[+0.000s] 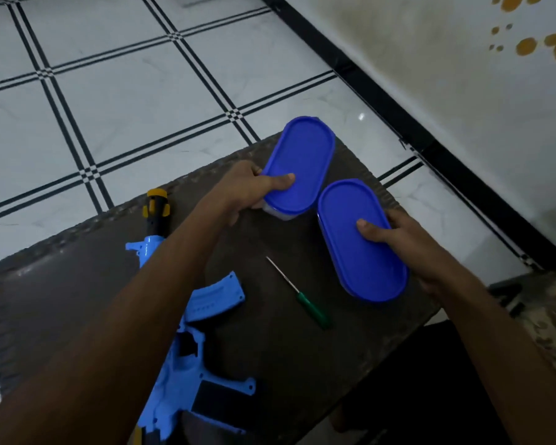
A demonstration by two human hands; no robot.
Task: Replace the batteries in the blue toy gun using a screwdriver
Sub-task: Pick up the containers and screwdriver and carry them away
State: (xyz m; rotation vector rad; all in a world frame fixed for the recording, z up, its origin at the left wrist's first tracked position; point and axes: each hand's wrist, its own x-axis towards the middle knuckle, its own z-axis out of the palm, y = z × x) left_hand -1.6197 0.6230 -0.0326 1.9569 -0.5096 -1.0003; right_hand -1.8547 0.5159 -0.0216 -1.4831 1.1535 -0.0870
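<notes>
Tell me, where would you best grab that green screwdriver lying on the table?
Probably by the green handle, coming straight down from above. The screwdriver lies flat on the dark table, thin metal shaft pointing away towards the two blue-lidded containers, handle nearest the person. The handle is the thickest part with bare table on both sides. Both the left hand and right hand currently hold containers.

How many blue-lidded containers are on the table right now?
2. One container sits at the far edge of the table, gripped by the left hand. The other container sits nearer on the right, gripped by the right hand.
</notes>
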